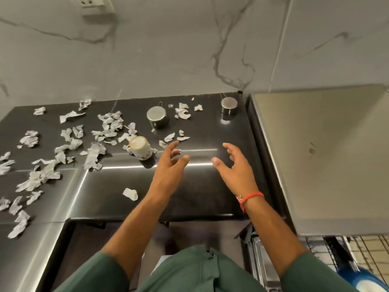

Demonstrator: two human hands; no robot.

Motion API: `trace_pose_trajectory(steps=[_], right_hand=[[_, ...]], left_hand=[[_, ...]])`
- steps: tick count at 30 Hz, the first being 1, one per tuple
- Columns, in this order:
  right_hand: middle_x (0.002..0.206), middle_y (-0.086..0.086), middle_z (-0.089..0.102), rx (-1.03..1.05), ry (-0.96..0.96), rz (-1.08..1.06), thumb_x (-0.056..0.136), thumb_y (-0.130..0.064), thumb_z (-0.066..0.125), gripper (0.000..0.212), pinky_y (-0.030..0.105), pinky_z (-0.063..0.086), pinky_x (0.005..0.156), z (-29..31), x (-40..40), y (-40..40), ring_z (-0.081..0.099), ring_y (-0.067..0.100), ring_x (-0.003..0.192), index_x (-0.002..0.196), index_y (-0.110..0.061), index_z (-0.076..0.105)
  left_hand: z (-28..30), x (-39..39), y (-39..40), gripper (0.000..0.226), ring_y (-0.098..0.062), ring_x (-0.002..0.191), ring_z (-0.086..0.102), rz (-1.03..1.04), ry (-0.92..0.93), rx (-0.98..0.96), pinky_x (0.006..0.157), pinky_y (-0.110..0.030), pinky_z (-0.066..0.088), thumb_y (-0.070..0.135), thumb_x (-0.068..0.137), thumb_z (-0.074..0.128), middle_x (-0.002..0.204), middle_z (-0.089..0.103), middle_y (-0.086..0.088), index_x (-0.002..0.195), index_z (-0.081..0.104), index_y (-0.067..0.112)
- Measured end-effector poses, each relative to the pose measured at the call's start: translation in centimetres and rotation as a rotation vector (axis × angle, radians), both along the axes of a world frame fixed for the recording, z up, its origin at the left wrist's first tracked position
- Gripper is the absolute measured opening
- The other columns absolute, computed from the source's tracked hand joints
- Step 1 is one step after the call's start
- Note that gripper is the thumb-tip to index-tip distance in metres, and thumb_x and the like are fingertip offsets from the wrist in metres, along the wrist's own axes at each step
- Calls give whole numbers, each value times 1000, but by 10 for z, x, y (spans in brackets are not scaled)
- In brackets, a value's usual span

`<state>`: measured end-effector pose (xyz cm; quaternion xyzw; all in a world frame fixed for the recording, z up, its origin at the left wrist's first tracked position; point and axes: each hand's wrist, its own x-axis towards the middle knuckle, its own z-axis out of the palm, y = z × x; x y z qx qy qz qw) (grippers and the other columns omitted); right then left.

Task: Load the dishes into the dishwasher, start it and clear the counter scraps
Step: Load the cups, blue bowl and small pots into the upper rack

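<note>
Both of my hands hover over the dark counter [200, 186] with fingers spread and nothing in them. My left hand [170, 167] is just right of a white patterned cup [140, 148] that stands upside down. My right hand [235, 165], with a red thread at the wrist, is over bare counter. Two steel cups stand upside down further back: a larger one [157, 118] and a smaller one [229, 105]. Torn paper scraps [69, 142] litter the counter's left half. At the bottom right, the dishwasher rack [370, 249] shows a blue plate [362, 279].
A marbled grey wall rises behind the counter, with a socket [92, 3] at the top left. A tall beige appliance side [328, 154] bounds the counter on the right. One lone scrap [130, 193] lies near the front edge.
</note>
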<state>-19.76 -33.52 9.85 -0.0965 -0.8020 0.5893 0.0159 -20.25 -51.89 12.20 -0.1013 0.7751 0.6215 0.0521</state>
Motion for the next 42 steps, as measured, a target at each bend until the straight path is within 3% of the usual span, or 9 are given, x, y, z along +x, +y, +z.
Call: trace_pose_trajectory(steps=[6, 10, 14, 19, 21, 25, 30, 37, 42], right_hand=[[148, -8, 47, 47, -31, 83, 93, -36, 69, 53, 31, 37, 112, 8, -47, -73, 41, 9, 137, 142, -34, 50], [136, -18, 47, 51, -46, 85, 95, -38, 67, 49, 25, 35, 109, 4, -77, -117, 40, 0, 128, 141, -33, 51], [133, -16, 50, 38, -90, 91, 93, -40, 68, 43, 24, 36, 104, 0, -94, -159, 45, 3, 126, 133, -34, 54], [146, -5, 50, 96, -143, 176, 92, -39, 70, 57, 23, 36, 101, -4, -110, -187, 45, 4, 127, 143, -31, 48], [148, -3, 46, 143, -158, 237, 91, -37, 72, 63, 22, 35, 100, -4, -117, -192, 45, 7, 130, 146, -31, 44], [152, -2, 43, 238, -167, 327, 85, -32, 78, 75, 29, 36, 112, -13, -128, -208, 40, 16, 140, 149, -30, 40], [145, 3, 51, 292, -144, 393, 83, -20, 76, 71, 24, 34, 106, -26, -131, -228, 45, 20, 135, 146, -21, 45], [145, -2, 52, 316, -80, 366, 85, -18, 73, 72, 37, 38, 113, -36, -129, -236, 44, 19, 135, 149, -31, 42], [148, -3, 48, 304, -19, 292, 87, -21, 71, 73, 39, 33, 117, -32, -126, -227, 37, 17, 139, 151, -29, 38]], left_hand=[[-7, -47, -78, 51, -22, 121, 59, 86, 0, 36, 104, -42, 49, 29, 97, 63, 138, 53, -3, 145, 46, 36], [-15, -72, -123, 49, -4, 111, 58, 127, -25, 48, 87, -21, 46, 22, 101, 59, 135, 53, 3, 146, 46, 33], [-23, -84, -154, 49, -5, 112, 57, 143, -51, 49, 85, -20, 43, 19, 101, 59, 133, 54, 3, 147, 46, 31], [-34, -102, -170, 51, -9, 120, 56, 195, -73, 64, 106, -37, 46, 21, 99, 62, 133, 54, 4, 146, 48, 32], [-39, -106, -173, 52, -13, 124, 54, 197, -97, 70, 106, -35, 45, 21, 99, 62, 137, 52, 2, 148, 46, 31], [-51, -107, -178, 52, -16, 119, 58, 184, -167, 86, 99, -33, 46, 21, 100, 61, 137, 55, -3, 148, 45, 31], [-57, -102, -174, 35, 7, 87, 63, 127, -223, 123, 67, -12, 45, 13, 102, 57, 112, 65, 10, 134, 53, 26], [-46, -96, -179, 40, -7, 107, 65, 72, -215, 124, 78, -25, 50, 19, 100, 60, 122, 68, 8, 139, 57, 28], [-38, -95, -174, 38, -1, 108, 66, 22, -166, 142, 87, -25, 51, 17, 99, 62, 117, 69, 19, 131, 60, 38]])
